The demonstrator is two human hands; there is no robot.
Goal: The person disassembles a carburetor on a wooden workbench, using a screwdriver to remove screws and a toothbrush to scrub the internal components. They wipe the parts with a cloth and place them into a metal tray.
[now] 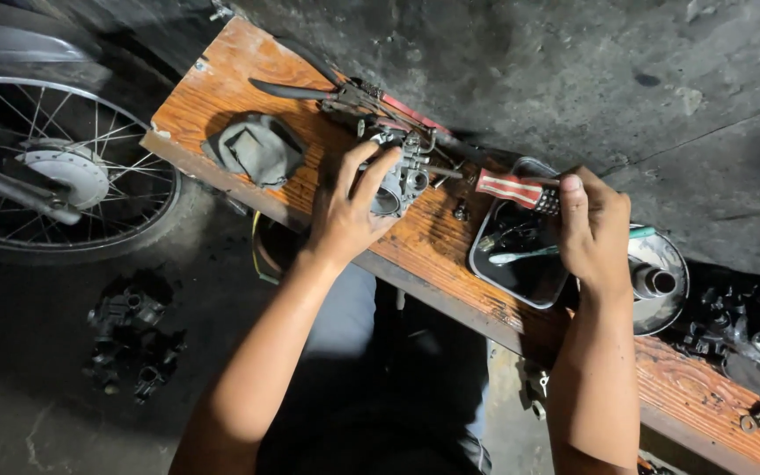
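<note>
The left hand (345, 215) grips a grey metal carburetor (402, 176) resting on the wooden table (221, 79), fingers closed around its body. The right hand (593, 230) holds a screwdriver (510, 189) by its red-and-white striped handle, fingers closed, shaft touching the carburetor, above a dark tray (521, 277).

Carburetor (400, 176) on plank (221, 88); rag (257, 149) left, tray (521, 264) right.

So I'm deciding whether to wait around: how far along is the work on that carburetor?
Done: the carburetor is off the bike, on the wooden plank, small parts in the black tray. In hand: the left hand steadies it while the right hand works a red-striped screwdriver into it. Left: loose parts still lie out, so reassembly probably remains.
</note>
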